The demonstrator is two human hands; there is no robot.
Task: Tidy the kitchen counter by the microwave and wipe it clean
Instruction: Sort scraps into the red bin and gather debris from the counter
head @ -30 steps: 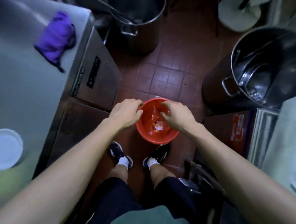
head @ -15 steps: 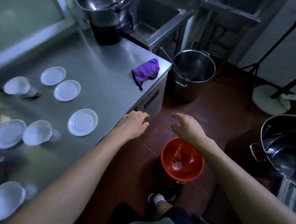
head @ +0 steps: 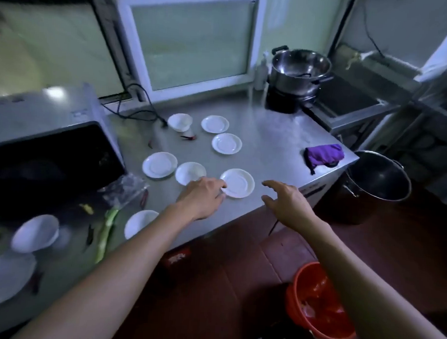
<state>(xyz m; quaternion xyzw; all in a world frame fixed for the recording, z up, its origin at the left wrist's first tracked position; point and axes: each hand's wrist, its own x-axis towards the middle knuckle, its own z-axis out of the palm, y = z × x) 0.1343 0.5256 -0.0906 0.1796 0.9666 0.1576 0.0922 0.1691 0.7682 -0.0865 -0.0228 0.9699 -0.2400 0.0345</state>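
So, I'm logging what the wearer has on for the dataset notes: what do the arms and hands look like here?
Both forearms are bare right to the bottom of the frame, with no sleeves showing. The left hand and right hand wear no gloves. No watch, ring or wristband is visible.

A working kitchen, probably commercial. A stainless steel counter (head: 270,146) fills the centre of the frame, with a microwave (head: 49,155) at the left and small white plates (head: 226,143) scattered across the steel. At upper right, a steel pot (head: 299,67) sits on a dark burner beside a steel sink (head: 350,103). A large stockpot (head: 377,177) stands on the red tiled floor (head: 224,273) at right, and an orange waste bucket (head: 319,301) sits at lower right.
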